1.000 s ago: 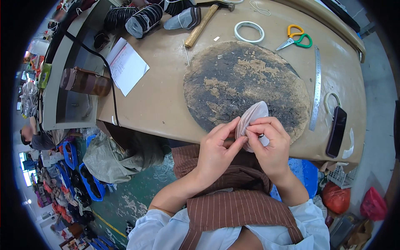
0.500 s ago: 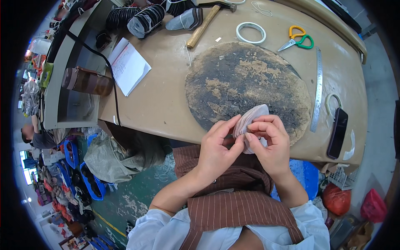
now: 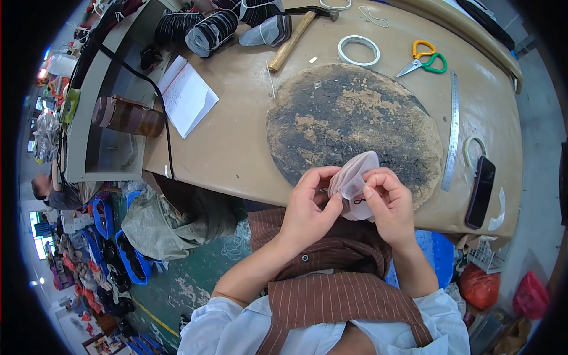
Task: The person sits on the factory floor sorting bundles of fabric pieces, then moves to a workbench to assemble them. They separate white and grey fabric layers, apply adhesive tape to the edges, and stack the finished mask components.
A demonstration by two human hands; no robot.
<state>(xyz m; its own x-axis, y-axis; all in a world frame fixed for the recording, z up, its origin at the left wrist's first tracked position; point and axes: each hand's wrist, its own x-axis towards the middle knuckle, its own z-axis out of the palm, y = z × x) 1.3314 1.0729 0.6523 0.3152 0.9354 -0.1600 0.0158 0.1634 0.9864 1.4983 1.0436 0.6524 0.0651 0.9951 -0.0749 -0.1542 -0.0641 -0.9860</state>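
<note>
Above the near edge of a round, worn dark board [image 3: 331,118], a stack of thin, pale pinkish-white, sole-shaped pieces [image 3: 358,168] is held up between my hands. My left hand [image 3: 310,207] is closed on the stack's left side, thumb in front and fingers behind. My right hand [image 3: 391,207] pinches the right side of the front piece between thumb and fingers. That piece is bent away from the others, and a dark mark shows on the lower part of the stack. Some of the fingers behind the stack are hidden.
Right of the board lie a steel ruler [image 3: 454,130], scissors [image 3: 423,58], a phone [image 3: 480,192] and a tape roll [image 3: 358,51]. Beyond it are a wooden-handled hammer [image 3: 293,40] and bundled dark sole-shaped pieces [image 3: 211,32]. Papers [image 3: 188,97] and a bottle [image 3: 129,116] lie left.
My right fingers have pulled the front piece of the stack outward, so the stack is fanned wider and the dark mark now shows. The whole view has shifted slightly.
</note>
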